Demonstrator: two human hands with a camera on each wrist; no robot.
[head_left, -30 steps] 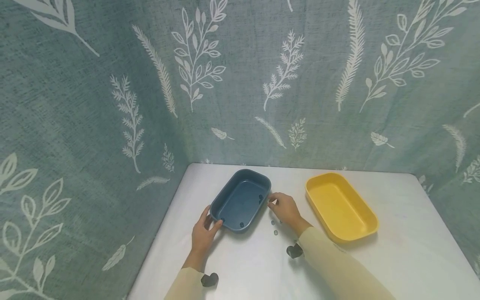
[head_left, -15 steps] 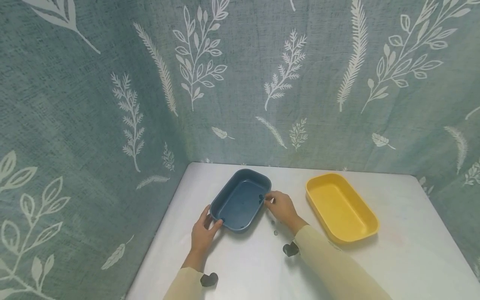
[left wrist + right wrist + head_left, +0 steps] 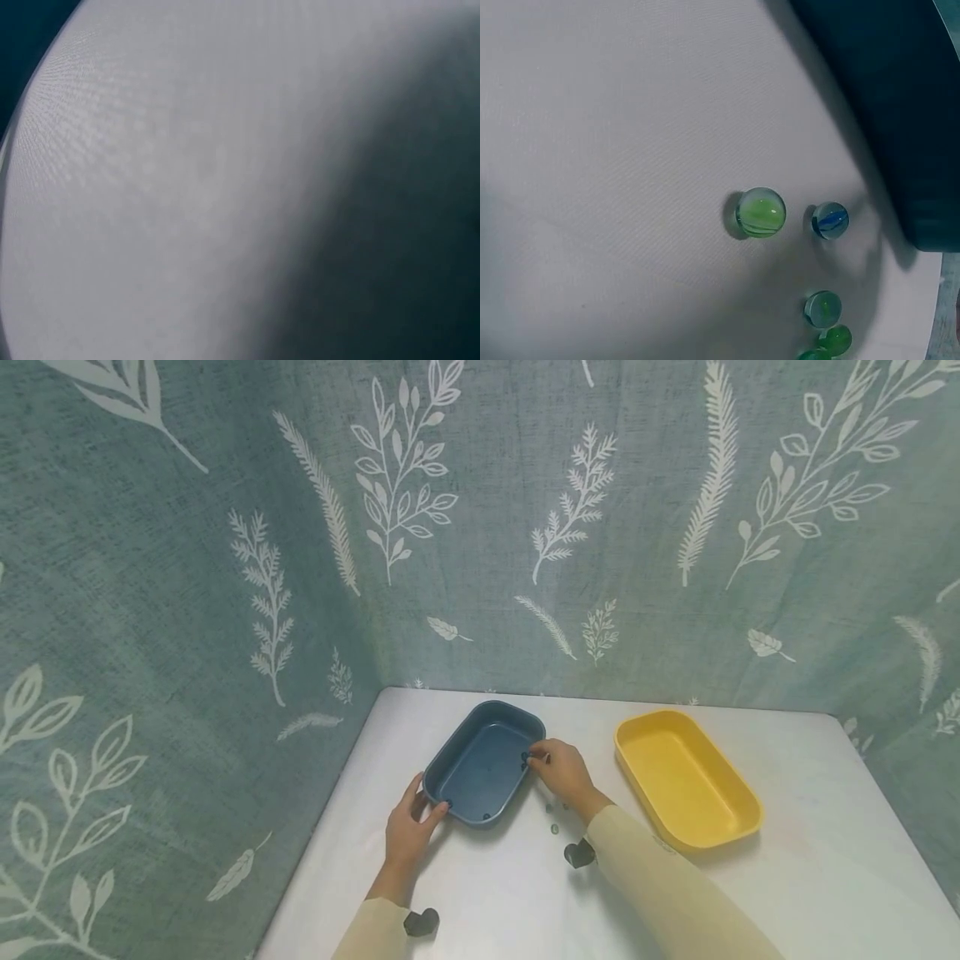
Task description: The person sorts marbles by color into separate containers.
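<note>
A dark blue rectangular tray [image 3: 483, 764] stands on the white table, with several dark marbles [image 3: 525, 757] lying against its inner walls. At its near left corner my left hand [image 3: 408, 827] grips the rim, the thumb over the edge and the fingers along the outer side. My right hand [image 3: 561, 772] is at the right long rim, fingertips together right over the edge; I cannot tell whether they hold a marble. Below that hand, glass marbles lie on the table: a larger green one [image 3: 761, 213], a blue-streaked one [image 3: 830, 220] and several smaller green ones.
A yellow tray [image 3: 686, 781] stands to the right of the right forearm. Patterned green cloth walls [image 3: 480, 527] close off the back and sides. The left wrist view shows mostly white table cloth [image 3: 150, 187] and a dark blurred shape [image 3: 405, 247] at the right.
My right hand has moved left and slightly up, from outside the blue tray onto its right rim. The left hand keeps its hold on the corner. The trays stay in place.
</note>
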